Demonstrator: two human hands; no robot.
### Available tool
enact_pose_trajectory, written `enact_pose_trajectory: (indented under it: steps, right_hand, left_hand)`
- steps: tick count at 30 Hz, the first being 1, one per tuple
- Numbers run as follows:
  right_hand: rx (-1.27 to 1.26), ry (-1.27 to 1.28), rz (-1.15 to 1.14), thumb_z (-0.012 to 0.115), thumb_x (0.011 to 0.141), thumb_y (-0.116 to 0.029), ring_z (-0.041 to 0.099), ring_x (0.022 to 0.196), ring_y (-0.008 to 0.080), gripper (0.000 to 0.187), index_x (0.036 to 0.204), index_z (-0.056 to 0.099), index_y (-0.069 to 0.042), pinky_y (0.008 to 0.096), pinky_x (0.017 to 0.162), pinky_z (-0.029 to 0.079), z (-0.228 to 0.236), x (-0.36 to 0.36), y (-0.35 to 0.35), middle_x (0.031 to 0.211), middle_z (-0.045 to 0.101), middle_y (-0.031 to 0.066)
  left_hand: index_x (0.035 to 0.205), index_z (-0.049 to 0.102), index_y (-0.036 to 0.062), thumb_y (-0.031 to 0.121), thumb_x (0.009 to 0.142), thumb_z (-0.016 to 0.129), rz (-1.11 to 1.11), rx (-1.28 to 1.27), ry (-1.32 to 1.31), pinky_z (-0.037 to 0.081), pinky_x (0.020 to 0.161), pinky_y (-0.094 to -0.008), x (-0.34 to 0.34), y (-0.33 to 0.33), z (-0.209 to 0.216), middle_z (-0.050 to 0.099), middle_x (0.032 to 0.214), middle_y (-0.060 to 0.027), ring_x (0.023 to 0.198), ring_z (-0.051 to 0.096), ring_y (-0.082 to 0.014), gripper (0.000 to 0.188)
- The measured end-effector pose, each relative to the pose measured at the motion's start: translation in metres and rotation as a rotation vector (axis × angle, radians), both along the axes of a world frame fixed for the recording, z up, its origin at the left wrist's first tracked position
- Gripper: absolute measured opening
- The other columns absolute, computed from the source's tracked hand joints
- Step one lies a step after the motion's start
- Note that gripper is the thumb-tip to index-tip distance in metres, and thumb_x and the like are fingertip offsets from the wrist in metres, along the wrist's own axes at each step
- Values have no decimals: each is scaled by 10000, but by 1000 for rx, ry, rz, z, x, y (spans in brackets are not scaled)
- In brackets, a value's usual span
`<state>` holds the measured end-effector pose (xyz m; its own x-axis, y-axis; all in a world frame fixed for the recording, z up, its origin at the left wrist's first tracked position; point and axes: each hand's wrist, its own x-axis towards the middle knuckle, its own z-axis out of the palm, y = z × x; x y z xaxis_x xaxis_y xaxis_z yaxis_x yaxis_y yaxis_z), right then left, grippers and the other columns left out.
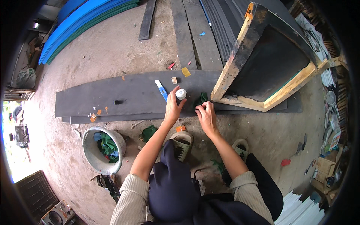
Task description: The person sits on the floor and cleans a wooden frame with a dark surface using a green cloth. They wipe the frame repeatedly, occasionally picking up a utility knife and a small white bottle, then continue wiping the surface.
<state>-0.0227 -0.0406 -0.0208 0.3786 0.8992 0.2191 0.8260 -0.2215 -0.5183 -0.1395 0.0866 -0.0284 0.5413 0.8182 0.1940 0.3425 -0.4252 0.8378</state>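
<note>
My left hand [173, 107] curls its thumb and fingers around the near left side of a small round container with a white top [181, 93]. My right hand [207, 117] is closed in a pinch on a dark green piece of cloth [201, 99], which lies against the dark sheet [138, 92]. A blue and white utility knife [161, 90] lies on the sheet just left of my left hand. Beyond the container sits a small matchbox-like block [174, 80]. The lower part of the container is hidden by my hand.
A wooden frame with a black panel [238, 101] leans at the right. A grey bucket of green and blue cloth scraps [119, 140] stands at my left. Blue and green sheets [75, 30] are stacked far left; dark boards [198, 37] lie ahead. A small black piece [116, 102] rests on the sheet.
</note>
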Motion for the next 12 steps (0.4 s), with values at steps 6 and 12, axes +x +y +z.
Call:
enact_pose_trajectory:
  steps: [6,12]
  right_hand:
    - [327,704,-323,588,832,-117,510,795,150,107,868,535,-31,290,712,415,26,12,17,773,542,40]
    - [491,1375,-158,491,913,-158,572,839,116,201,1075,424,-60,220,709,423,118,27,29,916,601,66]
  left_hand:
    - [1107,486,13,134,766,664,22,-147,-35,430,795,-383,-2,4,14,554,1019,-169,936,538,-337,403]
    - [1145,468,19,190,778,674,-52,-164,-186,440,803,-361,-12,2,71,549,1049,-164,951,558,-281,454]
